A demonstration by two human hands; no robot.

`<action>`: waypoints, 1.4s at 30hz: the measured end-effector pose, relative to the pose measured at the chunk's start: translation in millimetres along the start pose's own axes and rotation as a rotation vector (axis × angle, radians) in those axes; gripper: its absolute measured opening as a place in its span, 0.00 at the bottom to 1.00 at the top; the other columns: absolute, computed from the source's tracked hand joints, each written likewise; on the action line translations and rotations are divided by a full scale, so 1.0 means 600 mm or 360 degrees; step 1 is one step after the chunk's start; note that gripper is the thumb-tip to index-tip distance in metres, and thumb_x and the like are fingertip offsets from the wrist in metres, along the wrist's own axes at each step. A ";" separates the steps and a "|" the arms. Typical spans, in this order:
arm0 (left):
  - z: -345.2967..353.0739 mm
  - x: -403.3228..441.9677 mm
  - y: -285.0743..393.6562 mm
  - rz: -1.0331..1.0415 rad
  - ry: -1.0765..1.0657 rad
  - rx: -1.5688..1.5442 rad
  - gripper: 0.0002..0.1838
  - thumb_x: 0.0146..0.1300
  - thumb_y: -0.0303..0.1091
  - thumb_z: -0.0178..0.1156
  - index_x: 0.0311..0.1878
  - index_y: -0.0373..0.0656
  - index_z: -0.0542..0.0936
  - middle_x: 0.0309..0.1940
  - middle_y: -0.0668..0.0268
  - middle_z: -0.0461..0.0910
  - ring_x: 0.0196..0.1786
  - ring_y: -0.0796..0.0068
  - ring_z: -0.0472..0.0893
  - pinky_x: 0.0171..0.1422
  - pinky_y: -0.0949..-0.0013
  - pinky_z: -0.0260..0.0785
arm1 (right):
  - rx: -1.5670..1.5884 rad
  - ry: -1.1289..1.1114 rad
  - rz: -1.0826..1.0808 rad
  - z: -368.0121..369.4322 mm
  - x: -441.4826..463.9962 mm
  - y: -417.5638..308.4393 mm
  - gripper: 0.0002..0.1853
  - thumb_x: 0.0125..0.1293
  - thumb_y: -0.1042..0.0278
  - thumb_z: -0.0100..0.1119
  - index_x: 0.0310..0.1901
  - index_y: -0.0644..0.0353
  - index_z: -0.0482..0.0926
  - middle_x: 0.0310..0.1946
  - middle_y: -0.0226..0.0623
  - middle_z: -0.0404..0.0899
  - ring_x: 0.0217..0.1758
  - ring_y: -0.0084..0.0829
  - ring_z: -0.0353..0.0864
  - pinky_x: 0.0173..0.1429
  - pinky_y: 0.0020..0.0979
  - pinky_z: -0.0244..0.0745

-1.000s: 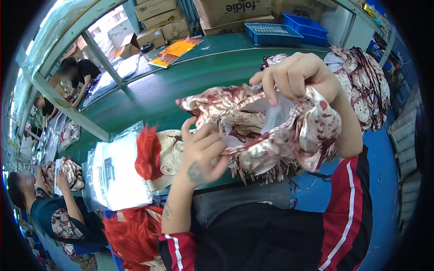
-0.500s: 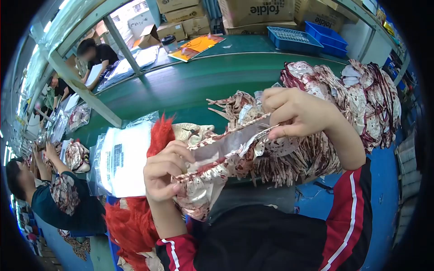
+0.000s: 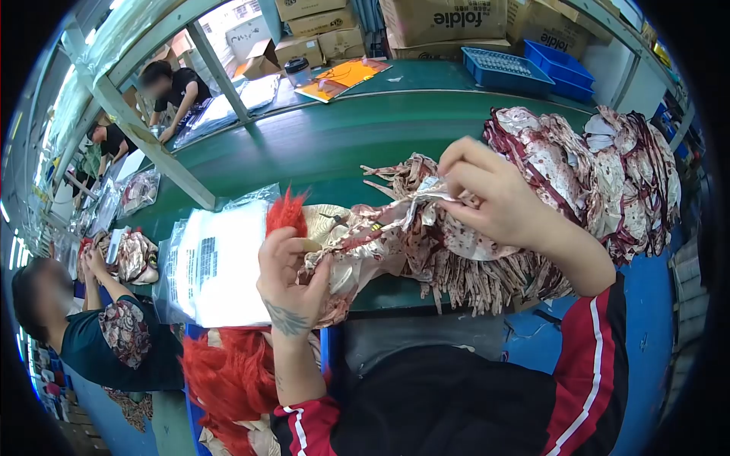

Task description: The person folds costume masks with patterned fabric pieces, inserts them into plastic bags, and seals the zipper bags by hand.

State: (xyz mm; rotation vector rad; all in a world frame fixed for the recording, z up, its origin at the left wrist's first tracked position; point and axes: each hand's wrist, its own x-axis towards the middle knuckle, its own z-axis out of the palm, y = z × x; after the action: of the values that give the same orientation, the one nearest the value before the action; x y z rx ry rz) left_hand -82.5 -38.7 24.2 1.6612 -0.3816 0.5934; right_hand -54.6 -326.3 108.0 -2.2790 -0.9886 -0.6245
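A cream cloth garment (image 3: 372, 247) with dark red blotches stretches between my hands, its edge bunched together. My left hand (image 3: 290, 270) pinches one end of it between thumb and fingers. The other end is gathered in my right hand (image 3: 487, 190), whose fingers are bent and slightly blurred. Beyond my left hand lies a cream mask-like piece with a tuft of red hair (image 3: 287, 215). Under and beside my right hand is a pile of similar stained cloth with fringed strips (image 3: 479, 285).
More stained garments (image 3: 623, 178) are heaped at the right on the green bench (image 3: 319, 137). White sheets in clear plastic bags (image 3: 217, 262) lie left. A blue bin (image 3: 327, 349) holds red-haired pieces (image 3: 232, 372). Blue trays (image 3: 506, 70) stand behind. A co-worker (image 3: 99, 327) sits left.
The garment's opening, spread wide before, is now drawn flat and bunched. My left hand has turned, showing its wrist, and my right hand's fingers have lifted slightly.
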 end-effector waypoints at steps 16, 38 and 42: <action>0.013 0.033 0.044 0.0364 -0.0617 0.1077 0.42 0.51 0.21 0.68 0.71 0.35 0.61 0.41 0.56 0.79 0.40 0.64 0.81 0.47 0.65 0.75 | 0.0243 -0.0046 -0.0113 0.029 0.042 -0.020 0.10 0.55 0.80 0.65 0.40 0.62 0.80 0.38 0.39 0.82 0.41 0.40 0.84 0.45 0.35 0.79; 0.075 0.031 -0.088 -0.0594 0.0281 -0.0965 0.25 0.57 0.08 0.46 0.56 0.40 0.71 0.48 0.63 0.76 0.50 0.75 0.79 0.51 0.72 0.77 | 0.0417 0.0108 -0.0222 0.214 -0.058 -0.069 0.22 0.55 0.74 0.64 0.53 0.62 0.76 0.43 0.41 0.72 0.48 0.41 0.75 0.52 0.37 0.74; 0.074 0.017 -0.079 -0.0595 0.0380 -0.1052 0.23 0.58 0.08 0.47 0.55 0.40 0.69 0.51 0.61 0.76 0.53 0.70 0.80 0.56 0.67 0.79 | 0.0554 0.0232 -0.0013 0.254 -0.081 -0.075 0.31 0.52 0.72 0.69 0.59 0.60 0.72 0.47 0.42 0.71 0.52 0.43 0.73 0.56 0.39 0.72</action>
State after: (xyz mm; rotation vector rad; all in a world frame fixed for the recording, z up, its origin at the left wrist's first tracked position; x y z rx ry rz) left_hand -40.1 -73.2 -12.4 0.9760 -0.0677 0.3255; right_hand -90.6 -224.3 -18.3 -1.8988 -0.9536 -0.5637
